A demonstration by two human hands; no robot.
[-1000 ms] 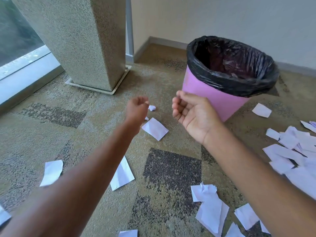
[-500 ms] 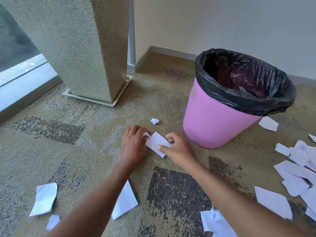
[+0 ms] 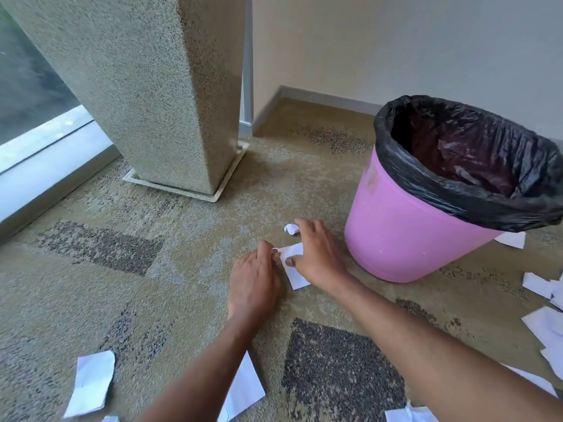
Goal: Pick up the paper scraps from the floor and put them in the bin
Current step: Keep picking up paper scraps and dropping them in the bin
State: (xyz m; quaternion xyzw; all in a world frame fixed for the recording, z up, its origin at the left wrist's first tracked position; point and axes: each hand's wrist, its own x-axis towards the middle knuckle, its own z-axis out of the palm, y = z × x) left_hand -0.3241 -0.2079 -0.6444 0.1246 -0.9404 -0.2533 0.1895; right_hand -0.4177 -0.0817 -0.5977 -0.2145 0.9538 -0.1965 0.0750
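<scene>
1. The flat white paper scrap you are after lies on the carpet. It is just beside the pink bin, on the bin's left side
2. Your right hand lies on top of that scrap. Its fingers are spread out and mostly straight, and its thumb presses down on the paper
3. Your left hand is down on the carpet at the scrap's left edge. Its fingertips touch that edge. I cannot tell if they pinch the paper or only touch it
4. A tiny scrunched-up scrap sits on the carpet right by the tip of your right pointing finger. I cannot tell if the finger touches it
5. The bin stands upright. A black bag lines it and folds over the rim, and the inside looks dark
6. More paper lies around you. One corner scrap peeks out from behind the bottom of the bin. A pile of scraps lies at the right edge. A bent scrap lies near the bottom left. Another sheet is partly hidden under your left arm, and a crumpled piece shows at the bottom edge
7. A big speckled pillar stands on a flat base, behind and to the left of your hands. A window is on the far left, and a pale wall is behind the bin
</scene>
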